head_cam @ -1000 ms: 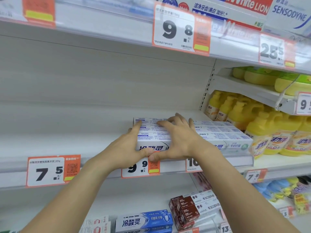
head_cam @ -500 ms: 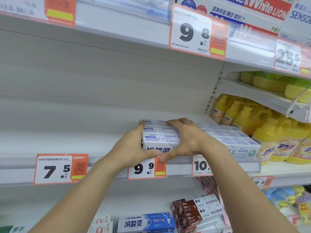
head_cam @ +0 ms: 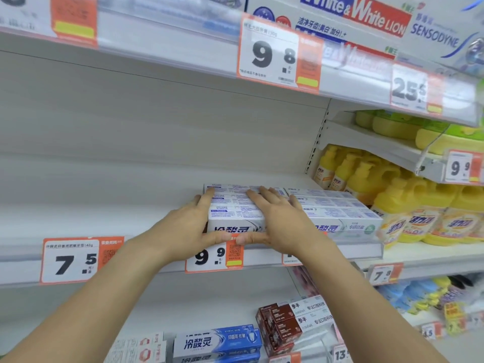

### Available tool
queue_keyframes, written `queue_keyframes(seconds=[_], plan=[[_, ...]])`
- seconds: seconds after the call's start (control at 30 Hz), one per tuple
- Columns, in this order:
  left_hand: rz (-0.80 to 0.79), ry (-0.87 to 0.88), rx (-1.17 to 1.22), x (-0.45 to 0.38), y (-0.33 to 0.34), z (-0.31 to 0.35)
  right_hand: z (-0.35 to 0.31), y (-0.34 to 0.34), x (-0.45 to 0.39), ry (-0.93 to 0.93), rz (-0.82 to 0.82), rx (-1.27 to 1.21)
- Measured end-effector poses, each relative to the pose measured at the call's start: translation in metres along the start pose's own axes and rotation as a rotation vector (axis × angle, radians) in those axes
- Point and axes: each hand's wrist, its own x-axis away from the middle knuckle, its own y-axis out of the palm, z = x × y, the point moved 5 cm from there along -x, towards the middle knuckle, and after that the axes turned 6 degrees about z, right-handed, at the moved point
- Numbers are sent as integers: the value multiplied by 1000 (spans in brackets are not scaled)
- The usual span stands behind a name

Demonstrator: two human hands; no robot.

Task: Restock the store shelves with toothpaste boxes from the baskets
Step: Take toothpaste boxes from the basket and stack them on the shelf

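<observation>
A stack of white toothpaste boxes [head_cam: 234,205] lies on the middle shelf [head_cam: 104,205], its printed ends facing me at the shelf's front lip. My left hand [head_cam: 188,226] lies against the stack's left side with its fingers straight. My right hand [head_cam: 282,218] rests flat on the top and right part of the stack. Both thumbs run along the front bottom edge and meet in the middle. A second row of the same white boxes [head_cam: 340,218] lies directly to the right, touching the stack.
Yellow bottles [head_cam: 419,218] crowd the shelf bay to the right. Price tags 7.5 [head_cam: 70,260] and 9.9 [head_cam: 212,256] hang on the shelf edge. Blue toothpaste boxes [head_cam: 217,341] and brown boxes [head_cam: 282,326] sit on the shelf below. The upper shelf holds White&White boxes [head_cam: 353,14].
My right hand's fingers have gone from curled over the stack to stretched flat on top. Both hands stay on the boxes, which have barely moved.
</observation>
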Motion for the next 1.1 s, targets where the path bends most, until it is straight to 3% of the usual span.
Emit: queue_keyframes(seconds=[0.13, 0.23, 0.27, 0.33, 0.43, 0.53, 0.6, 0.7, 0.77, 0.93, 1.1], plan=[[223, 68, -13, 19, -19, 11, -12, -17, 12, -28, 300, -45], [559, 113, 93, 46, -45, 20, -39, -31, 46, -165, 663, -266], [670, 138, 122, 59, -52, 24, -49, -28, 55, -171, 676, -363], [771, 168, 167, 87, -59, 28, -69, -10, 64, -138, 506, -540], [548, 170, 186, 128, -37, 14, -111, 40, 69, -217, 52, -583], [189, 63, 139, 171, 18, -26, -142, 93, 83, -308, -575, -396], [-43, -44, 105, 202, 59, -65, -150, 114, 90, -317, -841, -262], [-362, -205, -13, 254, 105, -130, -171, 137, 85, -311, -934, -258], [-485, -283, -84, 287, 121, -165, -196, 159, 85, -274, -1010, -353], [-682, -379, -75, 341, 161, -202, -249, 262, 122, -207, -1230, -328], [-774, -307, -229, 345, 186, -206, -239, 329, 169, -261, -1145, -165]])
